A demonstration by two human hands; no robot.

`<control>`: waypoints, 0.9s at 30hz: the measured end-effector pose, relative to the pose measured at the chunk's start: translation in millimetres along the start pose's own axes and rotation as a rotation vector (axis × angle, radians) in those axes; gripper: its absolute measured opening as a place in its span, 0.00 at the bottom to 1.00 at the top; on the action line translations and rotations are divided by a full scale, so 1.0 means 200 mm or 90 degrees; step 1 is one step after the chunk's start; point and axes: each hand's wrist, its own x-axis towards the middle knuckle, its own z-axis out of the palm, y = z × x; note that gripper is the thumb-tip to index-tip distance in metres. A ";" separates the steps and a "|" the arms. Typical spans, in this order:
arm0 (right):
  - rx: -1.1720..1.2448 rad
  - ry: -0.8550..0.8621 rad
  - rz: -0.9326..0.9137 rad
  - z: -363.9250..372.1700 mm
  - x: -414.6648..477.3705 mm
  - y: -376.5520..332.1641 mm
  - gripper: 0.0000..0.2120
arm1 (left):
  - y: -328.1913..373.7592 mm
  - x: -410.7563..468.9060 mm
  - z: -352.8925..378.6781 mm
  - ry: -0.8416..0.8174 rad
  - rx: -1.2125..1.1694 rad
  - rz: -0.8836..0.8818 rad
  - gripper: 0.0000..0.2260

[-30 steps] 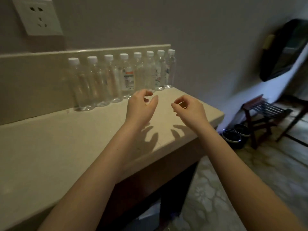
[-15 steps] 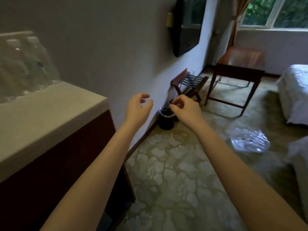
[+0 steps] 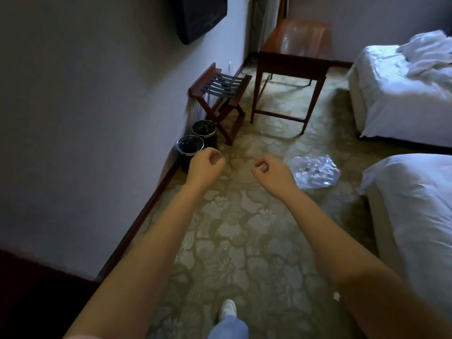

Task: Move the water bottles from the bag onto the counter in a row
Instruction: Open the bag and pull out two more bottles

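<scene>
A crumpled clear plastic bag (image 3: 316, 172) lies on the patterned carpet beside the near bed; I cannot tell what it holds. Both my arms reach out over the floor. My left hand (image 3: 204, 165) hangs with loosely curled fingers and holds nothing. My right hand (image 3: 271, 171) is likewise loosely curled and empty, just left of the bag and above the floor. The counter top and the row of bottles are out of view.
Two black bins (image 3: 190, 149) stand against the wall, with a folding luggage rack (image 3: 220, 86) and a wooden table (image 3: 293, 45) behind them. Two white beds (image 3: 415, 216) fill the right side. A dark cabinet side (image 3: 29, 302) sits at the lower left. My shoe (image 3: 228, 309) is on the carpet.
The view has swung right and down, away from the counter and its row of bottles, toward the floor and the bag. Both hands stay empty and loosely curled.
</scene>
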 end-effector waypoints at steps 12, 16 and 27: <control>-0.096 -0.078 0.136 -0.34 0.83 0.76 0.06 | 0.15 0.91 0.96 -0.230 0.058 -0.089 0.17; -0.081 -0.102 0.145 -0.54 1.13 1.05 0.08 | 0.30 1.15 1.31 -0.240 0.068 -0.105 0.17; -0.106 -0.169 0.173 -1.11 1.97 1.66 0.10 | 0.78 1.71 2.07 -0.254 0.096 -0.173 0.15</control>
